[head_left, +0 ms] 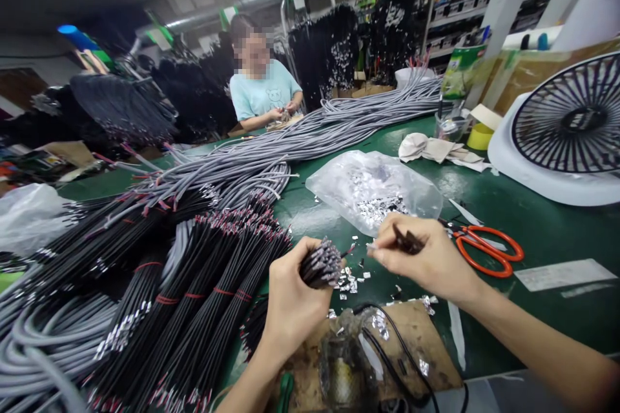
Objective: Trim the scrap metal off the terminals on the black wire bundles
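Left hand [296,293] grips black wire bundle [322,264]; right hand [426,251] pinches small pale piece [372,248]

Left hand: fingers wrapped around the wire bundle, metallic ends facing right. The bundle is held above the green table [465,188], and one red-tipped wire [349,250] projects toward the right hand. Right hand: thumb and fingertips closed on the pale piece, just short of that wire; a dark brown object [407,241], identity unclear, also sits within the grasp.

Between and below the hands, foil pieces [351,281] lie scattered. Nearest the person is a worn brown board [442,342]. Beyond the hands rests a clear plastic bag [334,182] containing more foil. Orange-handled scissors [489,249] lie right of the right hand. Banded black wires [194,316] and grey cables [290,139] occupy the left side. A white fan [571,188] stands far right; a co-worker [265,91] sits opposite.
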Demonstrator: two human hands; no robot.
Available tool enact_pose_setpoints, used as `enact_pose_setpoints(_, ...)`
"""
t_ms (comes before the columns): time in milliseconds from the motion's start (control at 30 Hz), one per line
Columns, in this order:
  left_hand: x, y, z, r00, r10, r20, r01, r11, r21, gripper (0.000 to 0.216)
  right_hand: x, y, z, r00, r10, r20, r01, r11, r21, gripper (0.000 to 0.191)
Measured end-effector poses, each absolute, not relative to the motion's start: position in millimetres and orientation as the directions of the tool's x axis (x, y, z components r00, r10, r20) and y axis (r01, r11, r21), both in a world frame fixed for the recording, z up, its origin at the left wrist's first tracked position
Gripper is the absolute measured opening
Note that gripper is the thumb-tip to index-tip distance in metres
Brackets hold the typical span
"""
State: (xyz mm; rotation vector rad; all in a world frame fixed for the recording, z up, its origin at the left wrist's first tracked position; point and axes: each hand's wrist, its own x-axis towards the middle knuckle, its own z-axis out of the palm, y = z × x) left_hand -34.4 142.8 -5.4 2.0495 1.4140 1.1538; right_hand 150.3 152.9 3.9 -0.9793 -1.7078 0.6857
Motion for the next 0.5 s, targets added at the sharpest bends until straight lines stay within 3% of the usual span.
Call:
enact_pose_setpoints(100, -35, 148, -5, 0.151, 0.919, 0.365, 0.579, -0.382, 0.72, 0.013, 161, 159, 1, 0.064, 0.773, 0.632, 0.564, 0.494, -0.662, 0.026)
enact_pose_setpoints(167, -34, 150, -4, 0.179, 0.927, 0.33, 0.567, -0.371, 0.735, 0.016, 162, 161, -7, 0.045, 0.764, 0.644, 0.63, 0.478, -0.612, 0.028)
enact_pose_setpoints(267, -33, 149, -2, 0.22, 0.936, 0.275, 0.55, -0.352, 0.757, 0.017, 154, 158, -16, -0.188, 0.805, 0.563, 0.477, 0.576, -0.664, 0.011)
enact_pose_setpoints(333, -32, 148, -1, 0.237, 0.935, 0.263, 0.539, -0.352, 0.765, 0.017, 147, 154, -18, -0.282, 0.791, 0.543, 0.371, 0.612, -0.698, 0.01)
enact_pose_setpoints(500, -33, 146, -1, 0.305, 0.927, 0.217, 0.525, -0.354, 0.774, 0.012, 139, 150, -16, -0.305, 0.794, 0.526, 0.319, 0.606, -0.729, 0.008)
